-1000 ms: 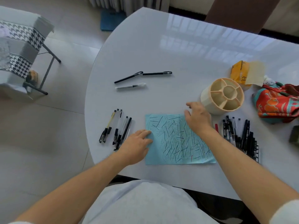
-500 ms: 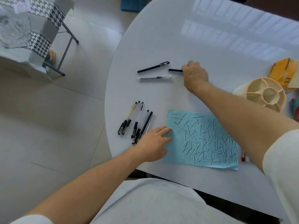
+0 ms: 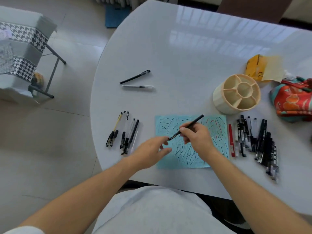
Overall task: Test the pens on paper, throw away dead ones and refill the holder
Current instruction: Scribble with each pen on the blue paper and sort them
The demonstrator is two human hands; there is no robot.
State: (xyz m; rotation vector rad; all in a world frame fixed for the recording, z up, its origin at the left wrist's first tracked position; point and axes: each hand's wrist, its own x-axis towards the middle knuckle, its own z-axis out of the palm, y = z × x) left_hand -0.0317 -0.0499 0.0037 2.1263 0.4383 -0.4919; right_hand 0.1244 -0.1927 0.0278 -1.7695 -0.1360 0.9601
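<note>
Right hand (image 3: 198, 137), half a second ago out by the far pens, now pinches a black pen (image 3: 186, 127) over the blue paper (image 3: 217, 132). Left hand (image 3: 152, 151) has lifted off the worktop (image 3: 185, 56), fingers apart, apparently touching the pen's near end. The holder (image 3: 236, 93) stands beyond the paper.

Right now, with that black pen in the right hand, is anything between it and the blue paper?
Nothing visible. The right hand holds the black pen over the blue paper. The left hand touches the pen's lower end at the paper's left edge, possibly at a cap; below the pen only scribbled paper shows.
</note>
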